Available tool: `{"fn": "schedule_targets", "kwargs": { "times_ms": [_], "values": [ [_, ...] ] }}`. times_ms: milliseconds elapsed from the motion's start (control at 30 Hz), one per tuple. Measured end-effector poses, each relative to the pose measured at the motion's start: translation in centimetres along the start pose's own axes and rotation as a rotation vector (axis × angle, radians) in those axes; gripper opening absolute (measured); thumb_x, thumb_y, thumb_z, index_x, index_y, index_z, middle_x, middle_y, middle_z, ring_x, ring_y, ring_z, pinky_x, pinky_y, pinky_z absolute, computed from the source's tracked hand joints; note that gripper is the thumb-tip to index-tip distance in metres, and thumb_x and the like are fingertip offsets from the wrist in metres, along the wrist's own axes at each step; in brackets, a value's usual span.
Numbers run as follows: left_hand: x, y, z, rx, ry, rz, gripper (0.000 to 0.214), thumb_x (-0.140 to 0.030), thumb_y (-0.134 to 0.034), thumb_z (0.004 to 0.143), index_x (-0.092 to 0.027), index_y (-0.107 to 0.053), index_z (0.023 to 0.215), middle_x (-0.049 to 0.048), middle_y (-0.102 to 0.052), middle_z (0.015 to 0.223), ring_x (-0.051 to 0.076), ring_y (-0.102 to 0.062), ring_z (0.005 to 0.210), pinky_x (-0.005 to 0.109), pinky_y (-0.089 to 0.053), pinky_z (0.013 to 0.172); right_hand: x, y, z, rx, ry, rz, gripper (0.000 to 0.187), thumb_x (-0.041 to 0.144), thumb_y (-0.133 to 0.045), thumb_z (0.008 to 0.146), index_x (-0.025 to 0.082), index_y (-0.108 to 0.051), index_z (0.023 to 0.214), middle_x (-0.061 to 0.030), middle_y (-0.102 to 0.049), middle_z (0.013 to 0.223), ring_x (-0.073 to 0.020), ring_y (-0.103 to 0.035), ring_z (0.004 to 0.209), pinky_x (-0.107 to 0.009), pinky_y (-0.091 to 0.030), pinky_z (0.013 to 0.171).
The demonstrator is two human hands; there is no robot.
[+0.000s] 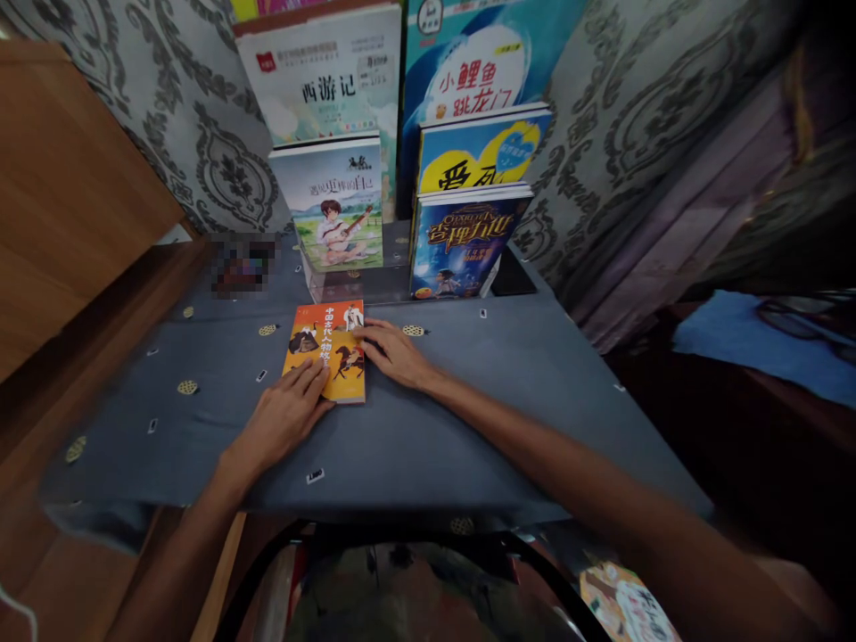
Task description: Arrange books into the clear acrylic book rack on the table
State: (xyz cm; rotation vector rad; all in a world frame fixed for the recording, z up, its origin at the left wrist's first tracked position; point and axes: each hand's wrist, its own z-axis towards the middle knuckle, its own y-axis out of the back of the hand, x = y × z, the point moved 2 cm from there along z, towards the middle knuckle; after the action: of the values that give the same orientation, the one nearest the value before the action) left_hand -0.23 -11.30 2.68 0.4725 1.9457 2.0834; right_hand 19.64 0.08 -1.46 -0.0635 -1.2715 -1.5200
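A small orange and yellow book (pixel 342 385) with Chinese lettering, a white-robed figure and a horse rider on its cover lies on the cloth-covered table, in front of the standing books. My left hand (pixel 286 410) is at its lower left corner, fingers across the cover and thumb by the bottom edge, gripping it. At the right edge, my right hand (pixel 393 351) touches the cover with its fingertips, fingers stretched out. Behind it stand a book with a guitar player (pixel 344 218) and a dark blue book (pixel 461 245).
Farther back are a yellow and blue book (pixel 481 147), a pale green book (pixel 321 80) and a teal book (pixel 428 71). A dark flat object (pixel 514 275) lies behind at right. A blue cloth (pixel 762 343) is off to the right; another book (pixel 625 602) sits below the table edge.
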Motion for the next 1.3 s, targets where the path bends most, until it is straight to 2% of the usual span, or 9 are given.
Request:
{"fn": "schedule_targets", "kwargs": {
  "times_ms": [167, 400, 533, 667, 833, 933, 1067, 1167, 1300],
  "values": [
    [0.5, 0.4, 0.1, 0.040, -0.018, -0.037, 0.045, -0.035, -0.038, 0.102, -0.016, -0.050, 0.141, 0.0118, -0.052, 0.149, 0.023, -0.046, 0.140, 0.042, -0.043, 0.111, 1.7, 0.4, -1.9, -0.005, 0.000, 0.152, 0.033, 0.031, -0.042, 0.102, 0.023, -0.069, 0.119, -0.0096, -0.070, 0.121, -0.0226, -0.057, 0.126, -0.045, -0.043, 0.107],
    [1.2, 0.3, 0.2, 0.011, -0.040, -0.103, 0.046, -0.036, -0.034, 0.102, -0.018, -0.053, 0.140, 0.0097, -0.053, 0.147, 0.022, -0.049, 0.137, 0.042, -0.044, 0.111, 4.0, 1.4, -2.8, -0.049, 0.053, 0.298, 0.038, 0.034, -0.038, 0.104, 0.020, -0.073, 0.107, -0.0094, -0.074, 0.111, -0.0214, -0.064, 0.113, -0.042, -0.047, 0.101],
    [1.1, -0.1, 0.0, -0.024, -0.054, -0.093, 0.047, -0.040, -0.034, 0.102, -0.017, -0.053, 0.139, 0.0108, -0.053, 0.147, 0.023, -0.050, 0.137, 0.042, -0.045, 0.110, 5.5, 1.7, -3.9, -0.075, 0.126, 0.225, 0.032, 0.031, -0.042, 0.102, 0.018, -0.072, 0.104, -0.0098, -0.074, 0.106, -0.0217, -0.065, 0.109, -0.043, -0.047, 0.099],
    [1.0, -0.1, -0.1, -0.050, -0.048, -0.088, 0.047, -0.042, -0.034, 0.102, -0.017, -0.055, 0.137, 0.0113, -0.055, 0.146, 0.025, -0.051, 0.135, 0.044, -0.047, 0.108, 6.3, 1.1, -5.0, 0.007, 0.221, 0.084, 0.023, 0.024, -0.049, 0.099, 0.018, -0.070, 0.101, -0.0079, -0.075, 0.099, -0.0204, -0.066, 0.097, -0.042, -0.047, 0.097],
    [2.1, -0.6, 0.0, -0.111, -0.059, -0.183, 0.045, -0.046, -0.040, 0.100, -0.022, -0.058, 0.134, 0.0086, -0.058, 0.143, 0.024, -0.054, 0.132, 0.044, -0.045, 0.110, 5.9, 0.4, -5.2, 0.011, 0.216, 0.044, 0.018, 0.021, -0.053, 0.097, 0.017, -0.069, 0.103, -0.0072, -0.075, 0.096, -0.0205, -0.066, 0.094, -0.039, -0.049, 0.089],
    [3.3, -1.8, 0.1, -0.157, 0.070, -0.261, 0.051, -0.050, -0.042, 0.098, -0.021, -0.055, 0.138, 0.0117, -0.047, 0.152, 0.027, -0.046, 0.139, 0.046, -0.039, 0.115, 5.7, 0.3, -5.0, 0.032, 0.254, 0.048, 0.017, 0.023, -0.054, 0.097, 0.016, -0.068, 0.104, -0.0088, -0.074, 0.097, -0.0205, -0.065, 0.094, -0.039, -0.051, 0.088],
    [4.4, -3.6, 0.1, -0.143, 0.276, -0.361, 0.069, -0.058, -0.045, 0.094, -0.019, -0.038, 0.151, 0.0169, -0.027, 0.162, 0.030, -0.036, 0.146, 0.047, -0.036, 0.116, 5.8, 0.5, -4.8, 0.062, 0.294, 0.072, 0.020, 0.025, -0.054, 0.098, 0.013, -0.068, 0.104, -0.0102, -0.072, 0.095, -0.0191, -0.063, 0.092, -0.036, -0.053, 0.085],
    [4.4, -4.2, 0.1, -0.133, 0.295, -0.380, 0.071, -0.058, -0.044, 0.095, -0.019, -0.033, 0.153, 0.0173, -0.023, 0.164, 0.031, -0.034, 0.147, 0.049, -0.034, 0.116, 6.1, 0.8, -4.5, 0.068, 0.286, 0.070, 0.019, 0.024, -0.054, 0.097, 0.013, -0.069, 0.103, -0.0095, -0.071, 0.094, -0.0186, -0.063, 0.091, -0.035, -0.054, 0.087],
    [4.0, -4.2, -0.1, -0.143, 0.271, -0.348, 0.068, -0.056, -0.046, 0.095, -0.021, -0.035, 0.152, 0.0165, -0.026, 0.163, 0.031, -0.034, 0.146, 0.049, -0.034, 0.116, 6.4, 0.9, -4.8, 0.069, 0.280, 0.037, 0.018, 0.021, -0.054, 0.097, 0.014, -0.070, 0.100, -0.0084, -0.072, 0.090, -0.0184, -0.065, 0.089, -0.035, -0.054, 0.088]
  ]
}}
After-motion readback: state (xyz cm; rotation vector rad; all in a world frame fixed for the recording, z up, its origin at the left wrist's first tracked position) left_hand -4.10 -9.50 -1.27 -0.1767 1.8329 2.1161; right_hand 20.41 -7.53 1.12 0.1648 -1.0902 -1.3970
